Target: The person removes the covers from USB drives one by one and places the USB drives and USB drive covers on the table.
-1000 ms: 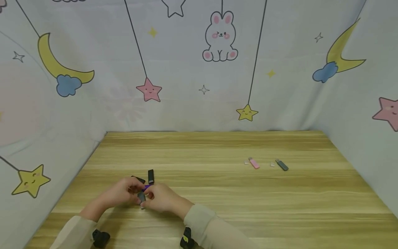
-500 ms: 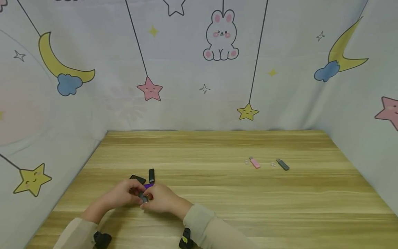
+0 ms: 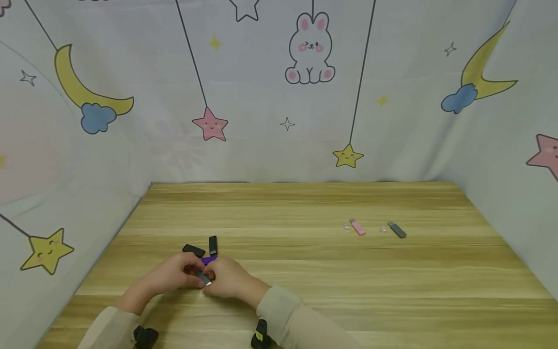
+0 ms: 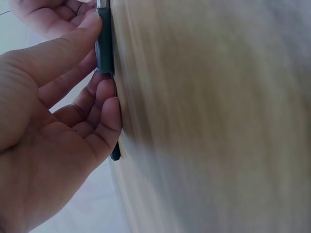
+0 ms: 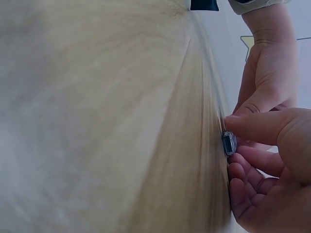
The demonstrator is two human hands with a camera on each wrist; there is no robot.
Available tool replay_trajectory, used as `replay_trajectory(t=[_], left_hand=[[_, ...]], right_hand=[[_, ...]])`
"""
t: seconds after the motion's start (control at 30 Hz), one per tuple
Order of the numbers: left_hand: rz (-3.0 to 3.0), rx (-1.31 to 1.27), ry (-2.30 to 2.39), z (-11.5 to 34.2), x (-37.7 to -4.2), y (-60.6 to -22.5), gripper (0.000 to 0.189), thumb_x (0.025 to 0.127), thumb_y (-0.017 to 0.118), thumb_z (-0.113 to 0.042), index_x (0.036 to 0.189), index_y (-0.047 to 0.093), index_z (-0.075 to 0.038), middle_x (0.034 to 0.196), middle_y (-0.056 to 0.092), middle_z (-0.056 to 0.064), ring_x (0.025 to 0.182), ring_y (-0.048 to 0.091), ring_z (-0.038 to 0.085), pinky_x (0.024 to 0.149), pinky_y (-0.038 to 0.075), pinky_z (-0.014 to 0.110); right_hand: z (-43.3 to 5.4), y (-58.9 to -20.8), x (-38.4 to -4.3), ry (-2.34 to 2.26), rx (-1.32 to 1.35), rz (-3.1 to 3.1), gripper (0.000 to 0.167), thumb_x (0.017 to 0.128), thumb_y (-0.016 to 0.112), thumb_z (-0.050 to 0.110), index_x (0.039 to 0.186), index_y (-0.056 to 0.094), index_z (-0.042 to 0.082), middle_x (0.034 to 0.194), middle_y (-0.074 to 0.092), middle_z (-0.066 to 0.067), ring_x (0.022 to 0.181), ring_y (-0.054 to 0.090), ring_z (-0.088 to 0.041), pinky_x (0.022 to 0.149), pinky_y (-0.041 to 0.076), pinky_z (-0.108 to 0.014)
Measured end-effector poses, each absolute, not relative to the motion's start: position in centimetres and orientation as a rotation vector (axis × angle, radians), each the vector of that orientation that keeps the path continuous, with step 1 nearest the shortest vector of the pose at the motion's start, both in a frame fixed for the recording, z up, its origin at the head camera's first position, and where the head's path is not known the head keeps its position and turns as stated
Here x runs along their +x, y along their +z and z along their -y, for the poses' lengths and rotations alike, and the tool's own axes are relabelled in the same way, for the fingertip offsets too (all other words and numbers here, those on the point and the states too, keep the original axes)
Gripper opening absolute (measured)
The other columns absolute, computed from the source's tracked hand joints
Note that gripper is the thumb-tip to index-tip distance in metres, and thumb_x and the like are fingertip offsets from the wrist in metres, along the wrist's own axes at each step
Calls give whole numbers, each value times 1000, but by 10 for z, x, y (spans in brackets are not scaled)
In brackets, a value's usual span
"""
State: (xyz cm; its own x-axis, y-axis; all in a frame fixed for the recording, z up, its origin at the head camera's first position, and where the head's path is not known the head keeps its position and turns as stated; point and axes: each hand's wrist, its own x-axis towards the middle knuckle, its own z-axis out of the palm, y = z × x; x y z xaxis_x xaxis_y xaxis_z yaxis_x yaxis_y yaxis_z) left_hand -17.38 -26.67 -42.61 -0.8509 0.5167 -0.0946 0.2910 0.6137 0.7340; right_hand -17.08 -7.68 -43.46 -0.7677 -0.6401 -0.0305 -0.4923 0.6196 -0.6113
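Both hands are tog. nr the L side of the desk (image 3: 305,291), on the same grey USB stick (image 3: 202,277). L hand (image 3: 176,274) pinches its body; R hand (image 3: 233,278) has thumb + fingers on either side of its plug end. Can't tell if the stick touches the desk. Just behind: a purple item (image 3: 209,260), partly hidden, w/ a black stick (image 3: 213,245) and a black item (image 3: 193,250) beyond. Well apart on the R: a pink USB stick (image 3: 358,227) and a 2nd grey stick (image 3: 397,230), each w/ a small clear piece (image 3: 346,226) beside it.
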Motion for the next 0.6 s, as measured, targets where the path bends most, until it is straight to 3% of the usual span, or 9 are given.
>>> replay_trajectory(t=[0.17, 0.37, 0.6], left_hand=[[-2532, 681, 1086, 267, -173, -426, 25, 77, 80, -15, 94, 69, -1, 86, 63, 1, 73, 50, 3, 63, 45, 23], [-2517, 679, 1073, 265, -172, -424, 21, 76, 80, -11, 91, 68, -1, 84, 62, 1, 71, 49, 4, 62, 44, 22], [-2534, 642, 1034, 263, -171, -422, 21, 74, 81, -9, 84, 65, -3, 77, 59, 0, 68, 49, 7, 59, 44, 23]], right_hand=[[76, -434, -170, -841, -921, -2634, 16, 77, 78, 18, 78, 65, 9, 58, 40, 10, 54, 37, -3, 48, 28, -17], [76, -433, -169, -819, -871, -2657, 18, 78, 78, 19, 94, 74, 12, 65, 49, 11, 59, 42, -3, 53, 32, -15], [76, -433, -170, -790, -838, -2661, 12, 78, 77, 20, 87, 74, 13, 70, 53, 11, 64, 46, -2, 57, 36, -14]])
